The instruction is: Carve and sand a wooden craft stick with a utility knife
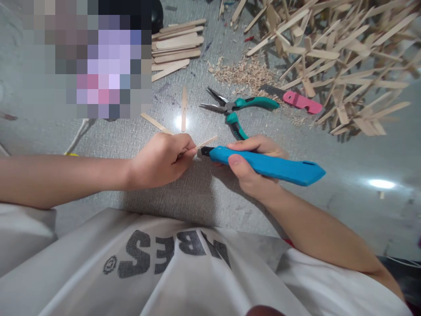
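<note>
My left hand (166, 158) is closed in a pinch on a thin wooden craft stick (208, 141), whose free end points right and slightly up. My right hand (258, 169) is wrapped round a blue utility knife (269, 163). The knife's black tip is close to the stick, just right of my left fingertips; whether a blade touches the wood I cannot tell. Behind my left hand another length of wood (156, 123) shows, and I cannot tell if it joins the held stick. A single craft stick (184, 107) lies just beyond.
Open long-nose pliers (228, 105) with green handles lie beyond my right hand. Past them are wood shavings (245, 72) and a pink-handled folding tool (302, 102). A structure of crossed craft sticks (342, 57) fills the back right. Several loose sticks (177, 43) lie at the back.
</note>
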Demonstrator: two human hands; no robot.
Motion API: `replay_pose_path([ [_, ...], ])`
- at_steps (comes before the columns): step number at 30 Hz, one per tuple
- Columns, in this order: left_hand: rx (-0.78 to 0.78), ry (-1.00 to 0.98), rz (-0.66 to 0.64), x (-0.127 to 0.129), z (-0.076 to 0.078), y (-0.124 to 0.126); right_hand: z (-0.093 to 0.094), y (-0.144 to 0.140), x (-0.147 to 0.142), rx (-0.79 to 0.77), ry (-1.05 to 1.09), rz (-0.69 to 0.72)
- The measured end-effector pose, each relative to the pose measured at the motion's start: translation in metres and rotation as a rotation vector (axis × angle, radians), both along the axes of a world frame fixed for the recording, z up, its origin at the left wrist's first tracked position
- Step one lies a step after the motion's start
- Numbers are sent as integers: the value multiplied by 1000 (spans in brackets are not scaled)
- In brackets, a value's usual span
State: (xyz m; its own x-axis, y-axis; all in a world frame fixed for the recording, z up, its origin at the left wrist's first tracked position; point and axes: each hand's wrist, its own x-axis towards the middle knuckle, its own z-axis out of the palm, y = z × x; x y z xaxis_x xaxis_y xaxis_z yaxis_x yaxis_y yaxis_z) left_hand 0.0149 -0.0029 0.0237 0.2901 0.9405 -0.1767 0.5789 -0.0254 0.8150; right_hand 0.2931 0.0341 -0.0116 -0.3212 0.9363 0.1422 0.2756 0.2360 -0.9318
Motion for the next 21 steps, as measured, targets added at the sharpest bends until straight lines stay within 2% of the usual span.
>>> replay_pose_path([
  [21, 38, -7, 9, -1, -3, -2, 5, 2, -13, 63, 32, -30],
])
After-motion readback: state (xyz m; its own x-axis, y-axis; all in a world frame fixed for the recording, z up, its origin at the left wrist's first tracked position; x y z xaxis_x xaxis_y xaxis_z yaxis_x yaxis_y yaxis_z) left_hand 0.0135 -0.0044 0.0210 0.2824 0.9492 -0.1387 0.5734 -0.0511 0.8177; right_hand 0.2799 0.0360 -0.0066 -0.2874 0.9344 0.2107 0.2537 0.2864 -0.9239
